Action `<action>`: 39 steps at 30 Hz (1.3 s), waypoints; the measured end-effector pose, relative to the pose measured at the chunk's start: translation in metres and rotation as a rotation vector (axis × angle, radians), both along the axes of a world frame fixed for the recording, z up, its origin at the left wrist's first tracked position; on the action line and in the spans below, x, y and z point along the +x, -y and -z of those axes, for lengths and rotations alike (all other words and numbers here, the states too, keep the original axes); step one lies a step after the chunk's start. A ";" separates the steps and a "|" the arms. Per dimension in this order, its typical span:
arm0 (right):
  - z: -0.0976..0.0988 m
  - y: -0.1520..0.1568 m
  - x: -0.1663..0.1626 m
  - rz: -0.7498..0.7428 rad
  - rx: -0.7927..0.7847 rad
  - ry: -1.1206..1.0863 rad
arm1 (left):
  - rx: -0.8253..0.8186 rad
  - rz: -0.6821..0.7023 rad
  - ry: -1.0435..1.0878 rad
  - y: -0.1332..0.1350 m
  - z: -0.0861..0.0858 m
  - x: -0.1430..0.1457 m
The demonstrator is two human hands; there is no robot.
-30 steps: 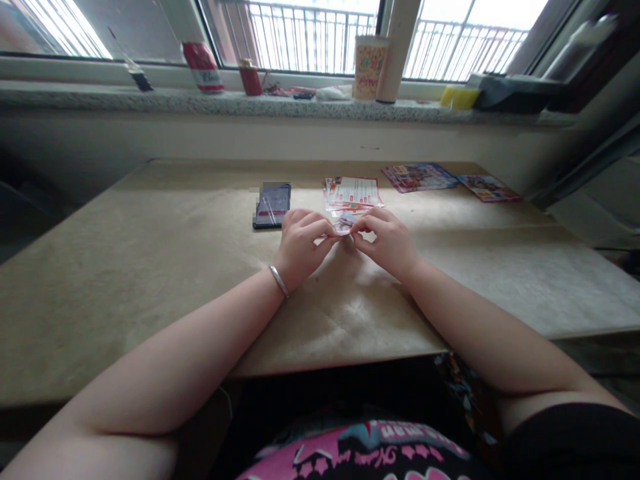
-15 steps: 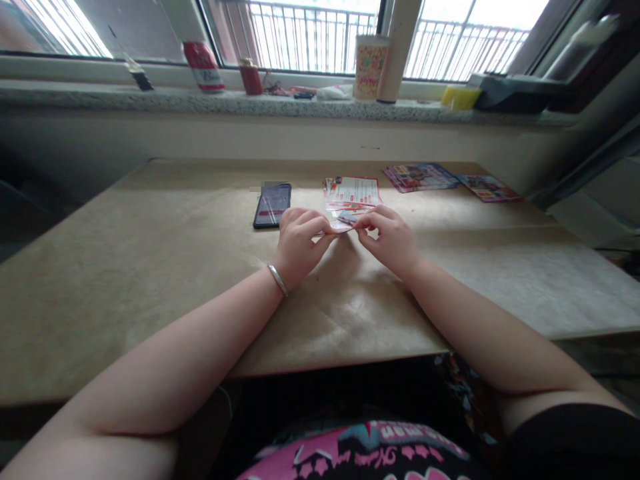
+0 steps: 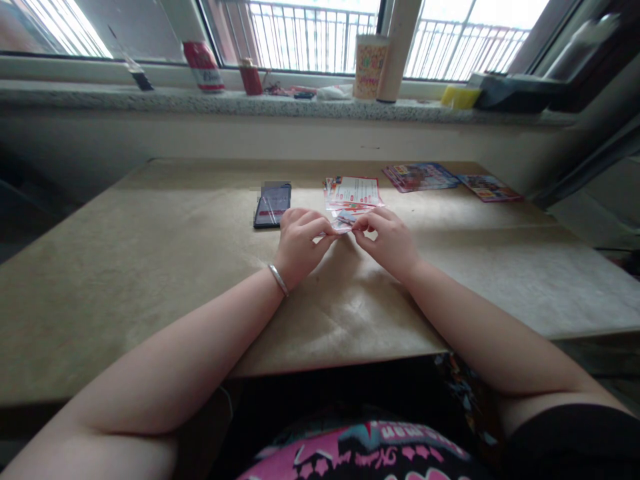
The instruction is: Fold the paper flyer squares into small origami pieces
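Observation:
My left hand (image 3: 303, 241), with a silver bangle on its wrist, pinches the left side of a small piece of printed paper (image 3: 343, 227). On the other side, my right hand (image 3: 387, 239) pinches the same paper between thumb and forefinger. The paper is held a little above the table, and the fingers hide part of it. Just behind lies a pile of printed sheets (image 3: 355, 192) with red borders. A dark smartphone (image 3: 273, 205) rests flat beyond my left hand, its lower corner close to the knuckles.
Colourful printed packs (image 3: 423, 177) and another printed pack (image 3: 490, 189) lie at the table's back right. Along the windowsill (image 3: 280, 105) stand a red can (image 3: 203, 67), a red bottle (image 3: 251, 77), a patterned cup (image 3: 371, 68) and a yellow item (image 3: 460, 97). The table's (image 3: 150, 267) front edge is near my body.
My right hand's fingertips have shifted slightly left along the paper. My left hand has barely moved, and the other things stay where they were.

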State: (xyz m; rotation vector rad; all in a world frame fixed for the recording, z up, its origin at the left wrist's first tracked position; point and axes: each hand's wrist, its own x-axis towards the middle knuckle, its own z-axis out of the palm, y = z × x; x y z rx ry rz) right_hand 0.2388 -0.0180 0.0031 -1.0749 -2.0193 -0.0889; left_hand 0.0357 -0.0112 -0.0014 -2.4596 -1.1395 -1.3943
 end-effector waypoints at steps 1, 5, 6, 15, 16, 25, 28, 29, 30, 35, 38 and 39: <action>0.000 0.000 0.000 0.003 -0.005 0.007 | 0.005 0.001 -0.004 0.000 0.000 0.000; -0.001 0.002 -0.001 0.019 0.015 0.042 | 0.055 0.002 -0.023 0.001 0.000 0.000; -0.001 0.004 -0.001 0.025 0.026 0.048 | 0.063 -0.003 -0.034 0.001 0.001 0.000; -0.005 0.011 -0.006 0.002 0.035 -0.009 | 0.085 -0.035 0.025 0.006 -0.002 0.001; -0.004 0.008 -0.005 0.012 0.002 -0.086 | 0.083 -0.057 0.071 0.006 -0.001 0.001; 0.008 -0.016 0.005 -0.046 -0.462 -0.677 | -0.283 0.028 0.330 -0.011 0.020 -0.002; 0.007 -0.016 0.004 -0.150 -0.664 -0.762 | -0.466 0.127 0.437 -0.016 0.024 -0.001; 0.006 -0.015 0.003 -0.167 -0.715 -0.782 | -0.527 0.164 0.481 -0.017 0.025 0.000; 0.006 -0.014 0.003 -0.175 -0.760 -0.795 | -0.588 0.208 0.531 -0.018 0.025 0.001; 0.005 -0.013 0.001 -0.182 -0.842 -0.760 | -0.773 0.424 0.701 -0.021 0.028 0.002; 0.006 -0.014 0.001 -0.211 -0.822 -0.732 | -0.776 0.403 0.722 -0.021 0.027 0.001; 0.007 -0.015 0.001 -0.215 -0.821 -0.728 | -0.772 0.407 0.729 -0.021 0.026 0.001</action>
